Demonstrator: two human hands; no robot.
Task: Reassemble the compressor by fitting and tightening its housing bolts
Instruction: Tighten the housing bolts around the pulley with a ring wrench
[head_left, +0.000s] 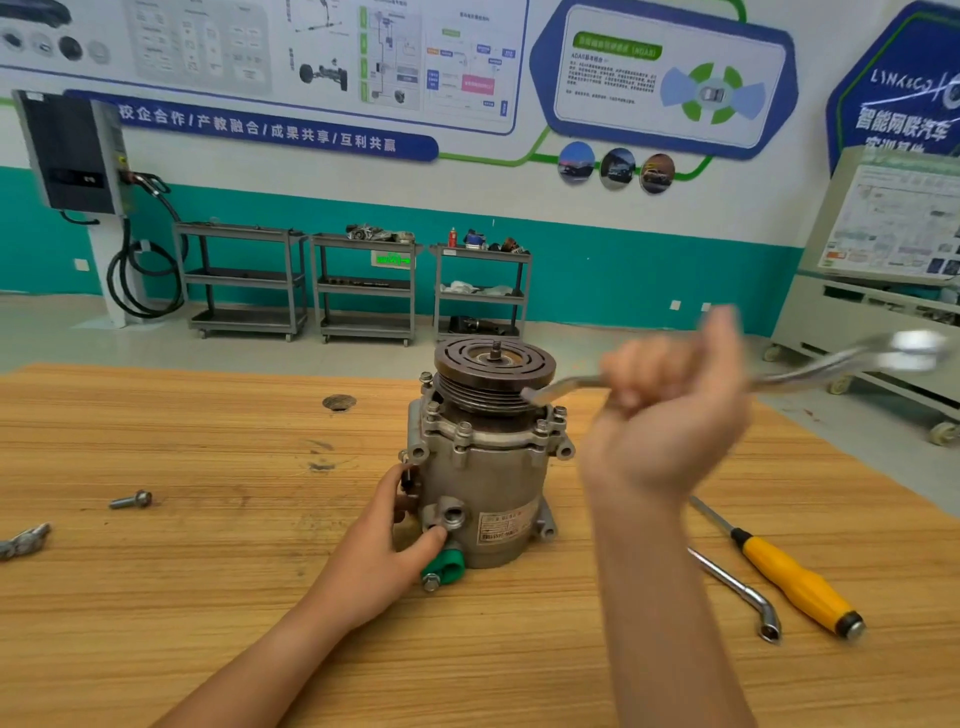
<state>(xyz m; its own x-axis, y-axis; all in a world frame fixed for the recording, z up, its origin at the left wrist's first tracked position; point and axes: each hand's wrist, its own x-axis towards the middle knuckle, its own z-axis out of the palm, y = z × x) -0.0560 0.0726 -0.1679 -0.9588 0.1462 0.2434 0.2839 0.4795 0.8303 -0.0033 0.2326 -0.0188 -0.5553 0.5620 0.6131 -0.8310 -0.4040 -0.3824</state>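
The left hand has its fingers round the lower body of the compressor, upright on the bench, its label unreadable; a screwdriver lies to its right. The right hand clenches a blurred wrench beside the pulley. A far wall panel reads "ADAS".

Your compressor body was dull, rough-cast grey metal, and its pulley was darker metal with ridges. The wrench you had looked like polished chrome, properly shiny. The screwdriver handle was glossy yellow plastic, the port cap green plastic, and the workbench matt, grainy wood.
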